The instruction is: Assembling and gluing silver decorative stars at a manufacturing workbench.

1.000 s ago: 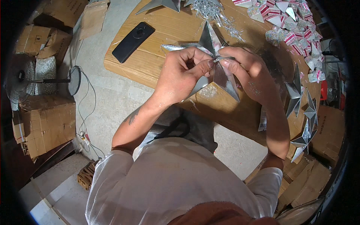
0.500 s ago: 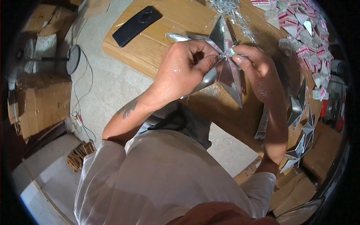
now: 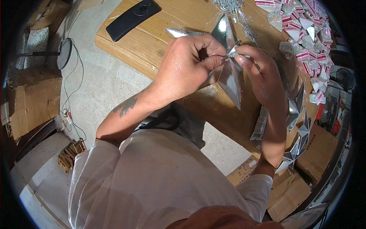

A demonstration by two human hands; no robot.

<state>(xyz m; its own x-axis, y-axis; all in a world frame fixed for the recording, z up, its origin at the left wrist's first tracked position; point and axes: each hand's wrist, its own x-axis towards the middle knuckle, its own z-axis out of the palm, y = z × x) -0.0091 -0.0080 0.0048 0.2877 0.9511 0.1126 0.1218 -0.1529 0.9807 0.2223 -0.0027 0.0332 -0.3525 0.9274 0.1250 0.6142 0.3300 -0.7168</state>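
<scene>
Since the earlier frame both hands and the star have been brought nearer to the camera and slightly leftward, and the dark phone now lies closer to the top of the view; the grip itself looks unchanged. Work is carried on a wooden desk, whose near edge runs diagonally above the person's lap; the phone is kept at its far left corner, well apart from the hands. Along the right edge a row of finished silver stars is laid, and red-and-silver folded pieces are heaped at the far right corner, presumably within reach as stock. Over the desk's middle the silver foil star is held raised, points up and down, so its centre can be worked; the left hand is closed on its centre from the left; the right hand is pinched on the same centre from the right, fingertips nearly touching.
</scene>
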